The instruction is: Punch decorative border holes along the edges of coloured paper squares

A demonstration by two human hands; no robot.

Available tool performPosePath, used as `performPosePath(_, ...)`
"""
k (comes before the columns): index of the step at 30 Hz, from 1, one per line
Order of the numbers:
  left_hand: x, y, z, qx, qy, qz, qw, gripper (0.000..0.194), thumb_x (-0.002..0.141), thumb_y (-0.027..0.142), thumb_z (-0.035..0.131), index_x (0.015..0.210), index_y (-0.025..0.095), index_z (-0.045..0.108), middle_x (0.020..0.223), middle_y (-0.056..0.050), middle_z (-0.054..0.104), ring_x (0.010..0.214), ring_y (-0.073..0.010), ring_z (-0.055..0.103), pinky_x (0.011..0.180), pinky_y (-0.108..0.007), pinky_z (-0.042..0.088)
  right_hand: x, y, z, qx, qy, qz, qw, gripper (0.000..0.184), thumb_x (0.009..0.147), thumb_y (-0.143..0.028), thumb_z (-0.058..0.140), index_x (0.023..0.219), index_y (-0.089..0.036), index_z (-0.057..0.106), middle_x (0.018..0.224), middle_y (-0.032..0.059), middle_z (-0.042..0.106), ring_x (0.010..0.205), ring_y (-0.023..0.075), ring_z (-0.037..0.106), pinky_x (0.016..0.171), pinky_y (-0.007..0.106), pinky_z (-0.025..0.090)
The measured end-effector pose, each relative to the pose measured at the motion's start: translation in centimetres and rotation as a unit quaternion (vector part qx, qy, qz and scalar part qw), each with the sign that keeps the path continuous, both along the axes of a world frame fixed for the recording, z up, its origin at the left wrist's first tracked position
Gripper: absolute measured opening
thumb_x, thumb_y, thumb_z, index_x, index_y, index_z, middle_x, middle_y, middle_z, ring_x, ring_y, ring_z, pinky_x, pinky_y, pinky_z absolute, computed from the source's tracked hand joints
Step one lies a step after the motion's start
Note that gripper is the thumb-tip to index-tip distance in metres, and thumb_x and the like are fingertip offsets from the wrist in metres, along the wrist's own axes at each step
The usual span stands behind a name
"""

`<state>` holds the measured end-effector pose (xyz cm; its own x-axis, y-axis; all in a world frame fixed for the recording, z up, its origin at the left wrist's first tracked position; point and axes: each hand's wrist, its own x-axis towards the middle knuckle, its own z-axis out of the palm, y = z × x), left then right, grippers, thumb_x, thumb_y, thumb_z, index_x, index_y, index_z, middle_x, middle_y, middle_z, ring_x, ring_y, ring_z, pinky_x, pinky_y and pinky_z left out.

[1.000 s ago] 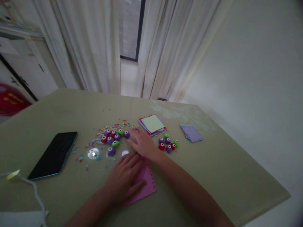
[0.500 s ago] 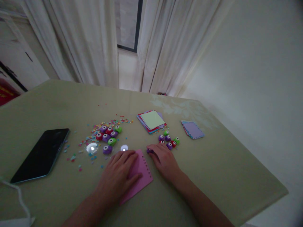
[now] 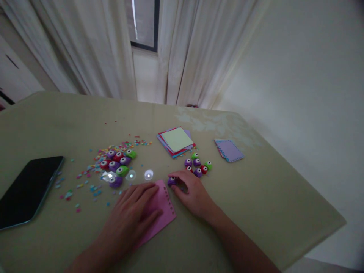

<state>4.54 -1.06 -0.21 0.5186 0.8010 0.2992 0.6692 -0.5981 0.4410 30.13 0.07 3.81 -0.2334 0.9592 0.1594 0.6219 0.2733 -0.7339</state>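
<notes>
My left hand [image 3: 129,212] lies flat, fingers spread, on a pink paper sheet [image 3: 162,206] with punched holes along its right edge. My right hand [image 3: 191,191] rests just right of the sheet, fingers curled round a small purple paper punch [image 3: 171,181] at the sheet's top right corner. A cluster of purple, red and green punches [image 3: 117,163] sits to the left among scattered confetti. A smaller group of punches [image 3: 197,165] lies just beyond my right hand.
A stack of coloured paper squares [image 3: 176,140] with a yellow top sheet lies behind the punches. A purple scalloped card pile [image 3: 229,150] is further right. A black phone [image 3: 25,191] lies at far left. The table edge [image 3: 327,231] runs along the right; curtains hang behind.
My right hand drew back from the left punch cluster with a purple punch and set it at the pink sheet's top right corner. The camera view swung slightly right.
</notes>
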Motion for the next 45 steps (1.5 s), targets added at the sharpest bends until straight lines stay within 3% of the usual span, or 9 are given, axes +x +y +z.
performPosePath(9, -0.12, 0.00, 0.18, 0.010, 0.008, -0.007, 1.000, 0.046, 0.104, 0.049, 0.066, 0.145, 0.028, 0.061, 0.143, -0.009, 0.069, 0.125, -0.0323, 0.065, 0.107, -0.048, 0.052, -0.52, -0.18, 0.08, 0.005, 0.029, 0.017, 0.999, 0.030, 0.096, -0.016, 0.073, 0.125, -0.021, 0.075, 0.121, 0.0082, 0.079, 0.112, 0.0233, 0.071, 0.102, 0.036, 0.053)
performPosePath(15, 0.02, 0.11, 0.22, 0.022, 0.005, -0.008, 1.000, 0.046, 0.104, 0.049, 0.067, 0.144, 0.027, 0.062, 0.144, -0.009, 0.069, 0.125, -0.0328, 0.065, 0.105, -0.048, 0.054, -0.66, -0.30, 0.19, 0.012, 0.026, 0.020, 0.999, 0.038, 0.089, -0.008, 0.075, 0.125, -0.021, 0.075, 0.119, 0.0075, 0.079, 0.111, 0.0230, 0.071, 0.100, 0.035, 0.054)
performPosePath(21, -0.04, 0.10, 0.21, 0.023, 0.001, -0.010, 1.000, 0.046, 0.104, 0.048, 0.066, 0.144, 0.027, 0.063, 0.143, -0.009, 0.069, 0.124, -0.0326, 0.065, 0.105, -0.048, 0.054, -0.71, -0.18, 0.12, 0.013, -0.001, -0.004, 1.000, 0.034, 0.092, -0.011, 0.076, 0.124, -0.020, 0.076, 0.120, 0.0093, 0.078, 0.114, 0.0240, 0.069, 0.104, 0.036, 0.053)
performPosePath(45, -0.03, 0.02, 0.24, 0.016, 0.006, -0.009, 1.000, 0.047, 0.105, 0.050, 0.065, 0.146, 0.028, 0.061, 0.144, -0.009, 0.069, 0.125, -0.0326, 0.064, 0.107, -0.049, 0.052, -0.57, -0.16, 0.27, 0.015, -0.003, 0.018, 1.000, 0.034, 0.093, -0.013, 0.077, 0.127, -0.020, 0.077, 0.118, 0.0088, 0.079, 0.110, 0.0229, 0.070, 0.101, 0.035, 0.054)
